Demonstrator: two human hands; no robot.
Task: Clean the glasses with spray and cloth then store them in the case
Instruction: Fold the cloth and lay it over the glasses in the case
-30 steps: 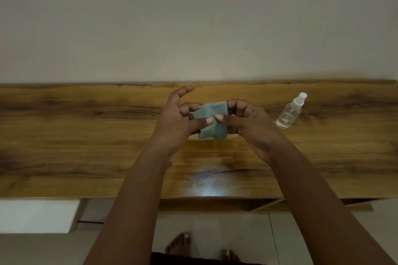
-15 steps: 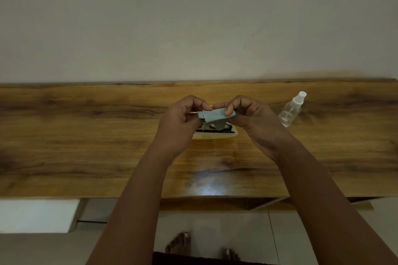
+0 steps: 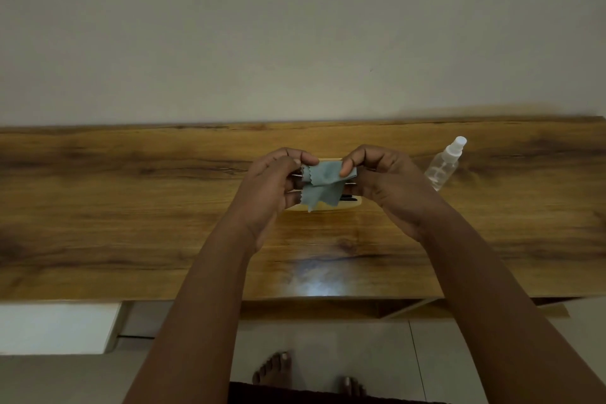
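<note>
Both hands are pinching the cloth (image 3: pixel 323 185) now, left hand (image 3: pixel 272 188) and right hand (image 3: pixel 382 184) refolding it; earlier it hung looser. Beneath that grip the glasses (image 3: pixel 348 197) are lying in the case (image 3: pixel 355 203), so storing seems underway. Spray bottle (image 3: pixel 442 165) is standing clear to the right; bench (image 3: pixel 131 207) edge well nearer.

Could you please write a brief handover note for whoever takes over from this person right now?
Left hand and right hand both pinch the blue-green cloth, held above the table.
Pale case lies directly under the hands; dark parts inside look like the glasses, mostly hidden.
Spray bottle stands untouched to the right.
Done: cannot tell whether cleaning is finished.
Left: confirm the glasses are clean and in the case.
</note>
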